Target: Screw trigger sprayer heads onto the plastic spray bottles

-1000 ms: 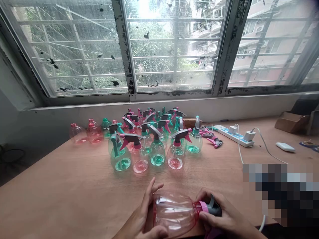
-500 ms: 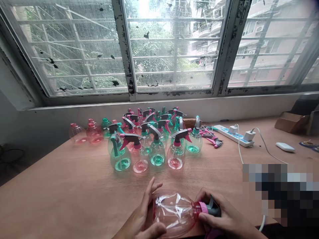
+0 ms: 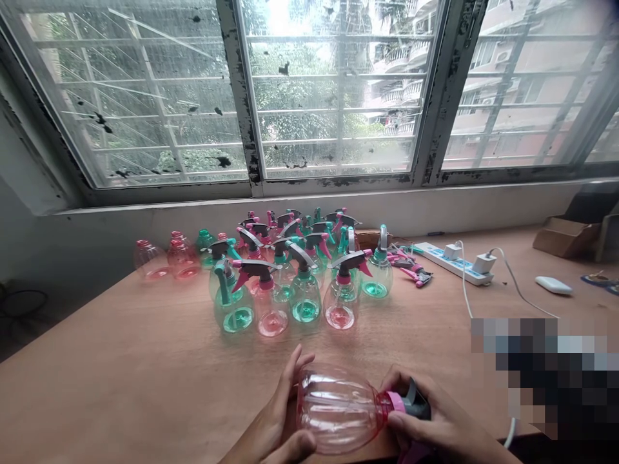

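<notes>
A clear pink spray bottle (image 3: 338, 409) lies on its side just above the near edge of the wooden table (image 3: 120, 361). My left hand (image 3: 275, 422) is wrapped round the bottle's base end. The fingers of my right hand (image 3: 435, 425) are closed on the bottle's pink collar and grey trigger head (image 3: 411, 399) at the bottle's neck. Behind the bottle stands a cluster of several finished pink and green spray bottles (image 3: 290, 277) with trigger heads on.
Three headless pink bottles (image 3: 167, 258) sit at the far left. Loose pink trigger heads (image 3: 411, 264) lie right of the cluster, beside a white power strip (image 3: 457, 261) with a cable. A white oval object (image 3: 554, 285) and a cardboard box (image 3: 565, 235) are at the right.
The pink bottle has turned about its long axis between my hands and sits slightly higher. Both hands stay in nearly the same place.
</notes>
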